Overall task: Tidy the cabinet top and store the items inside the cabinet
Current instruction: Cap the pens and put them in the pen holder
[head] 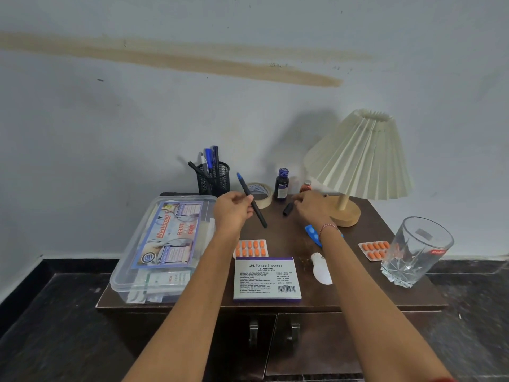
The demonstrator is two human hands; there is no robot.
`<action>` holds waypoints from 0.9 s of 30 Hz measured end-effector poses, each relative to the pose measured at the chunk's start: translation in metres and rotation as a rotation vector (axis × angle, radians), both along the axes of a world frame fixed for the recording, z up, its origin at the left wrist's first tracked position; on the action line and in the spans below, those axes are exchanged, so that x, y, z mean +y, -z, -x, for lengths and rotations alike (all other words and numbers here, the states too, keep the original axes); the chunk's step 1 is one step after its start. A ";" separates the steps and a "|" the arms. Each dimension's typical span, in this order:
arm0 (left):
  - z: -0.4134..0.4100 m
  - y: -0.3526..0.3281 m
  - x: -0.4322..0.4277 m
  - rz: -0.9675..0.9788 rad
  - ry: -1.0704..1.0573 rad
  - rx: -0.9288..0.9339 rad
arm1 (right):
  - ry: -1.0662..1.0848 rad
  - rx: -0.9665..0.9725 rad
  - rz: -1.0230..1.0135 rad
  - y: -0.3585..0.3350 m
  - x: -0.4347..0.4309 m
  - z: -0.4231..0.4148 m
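Note:
My left hand [232,212] grips a black pen with a blue tip [252,201], held tilted above the dark wooden cabinet top [292,235]. The pen's black cap [288,209] lies on the top, just left of my right hand [309,208], whose fingers reach toward it without holding anything. A mesh pen holder [213,179] with several pens stands at the back. Other items on the top: a clear first aid box [165,246], a stamp pad box [266,278], two orange pill strips [251,248] [374,250], a tape roll [260,193], a dark bottle [282,184].
A pleated lamp [358,161] stands at the back right beside a small orange vial [306,186]. A glass tumbler [416,252] sits near the right edge. A white bottle [321,268] and a blue item [313,235] lie under my right forearm. The cabinet doors [297,343] are closed.

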State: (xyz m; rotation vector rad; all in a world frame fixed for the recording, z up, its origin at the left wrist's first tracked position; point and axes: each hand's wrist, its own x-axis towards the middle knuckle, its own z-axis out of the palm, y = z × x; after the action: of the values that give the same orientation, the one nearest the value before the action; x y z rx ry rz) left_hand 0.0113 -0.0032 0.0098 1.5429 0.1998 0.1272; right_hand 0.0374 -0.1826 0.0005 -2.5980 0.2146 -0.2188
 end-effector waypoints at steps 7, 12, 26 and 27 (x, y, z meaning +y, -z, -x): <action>0.005 -0.002 -0.004 -0.153 0.030 -0.060 | -0.034 0.068 0.066 0.012 0.022 -0.009; 0.006 -0.002 -0.002 -0.220 0.034 -0.069 | 0.040 0.069 0.080 0.016 0.028 -0.011; 0.025 -0.020 -0.001 -0.312 0.040 -0.117 | 0.004 -0.093 -0.113 -0.011 0.045 0.021; 0.027 -0.022 0.000 -0.326 0.041 -0.129 | -0.011 -0.115 -0.166 -0.015 0.046 0.026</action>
State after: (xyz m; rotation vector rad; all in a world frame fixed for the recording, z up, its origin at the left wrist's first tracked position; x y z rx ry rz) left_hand -0.0153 -0.0035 0.0320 1.8552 0.0458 0.2355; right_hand 0.0112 -0.1362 0.0159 -2.4128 0.1699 -0.3309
